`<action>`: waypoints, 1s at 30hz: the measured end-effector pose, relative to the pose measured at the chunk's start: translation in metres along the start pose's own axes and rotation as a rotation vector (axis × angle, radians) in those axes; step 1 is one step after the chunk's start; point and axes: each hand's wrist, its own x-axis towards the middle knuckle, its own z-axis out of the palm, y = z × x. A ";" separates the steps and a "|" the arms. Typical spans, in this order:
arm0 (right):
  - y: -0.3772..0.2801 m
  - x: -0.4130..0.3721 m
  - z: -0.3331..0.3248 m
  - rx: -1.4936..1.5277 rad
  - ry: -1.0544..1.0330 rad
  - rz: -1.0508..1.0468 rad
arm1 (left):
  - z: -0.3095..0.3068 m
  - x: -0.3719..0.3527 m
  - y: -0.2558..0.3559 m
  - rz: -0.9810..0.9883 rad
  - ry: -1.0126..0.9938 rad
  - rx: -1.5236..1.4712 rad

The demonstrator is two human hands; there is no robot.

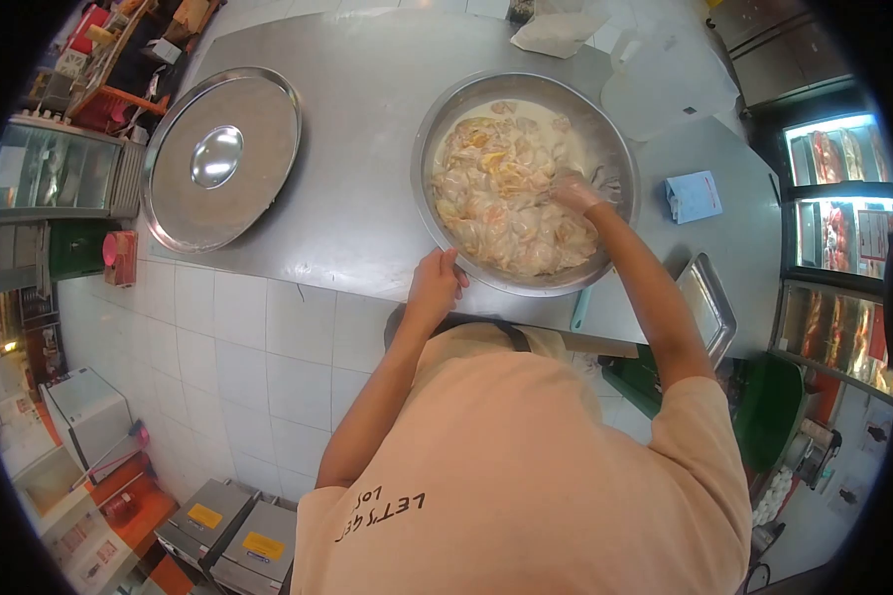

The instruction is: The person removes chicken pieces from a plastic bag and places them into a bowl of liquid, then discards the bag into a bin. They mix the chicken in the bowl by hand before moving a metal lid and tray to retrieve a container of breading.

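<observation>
A large steel bowl (613, 139) stands on the metal table, filled with pale pieces that look like raw chicken (506, 218) in a creamy white liquid. Inside it, toward the right, my right hand (574, 192) is pushed into the pieces. It seems to wear a thin clear glove, and its fingers are sunk in the mix. My left hand (439, 284) is at the near left rim of the bowl, its fingers curled closed at the edge. A teal handle (580, 309) lies beside the bowl's near right side.
On the metal table (357, 119), a large round steel lid (258, 129) lies at the left. To the right are a blue-and-white packet (694, 196), a steel tray (706, 307) and a translucent white container (665, 84). A white bag (558, 35) is at the far edge.
</observation>
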 end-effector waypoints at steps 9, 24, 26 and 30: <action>0.024 0.015 0.019 0.759 -0.125 -0.263 | -0.008 0.002 0.001 -0.026 -0.042 -0.023; -0.057 -0.022 -0.132 0.872 0.292 -0.088 | -0.012 0.002 0.003 -0.042 -0.088 -0.022; -0.066 -0.036 -0.148 1.095 0.230 -0.088 | -0.011 0.002 0.002 -0.033 -0.096 -0.010; -0.064 -0.048 -0.158 0.610 0.194 -0.069 | -0.011 0.003 0.000 -0.048 -0.078 -0.033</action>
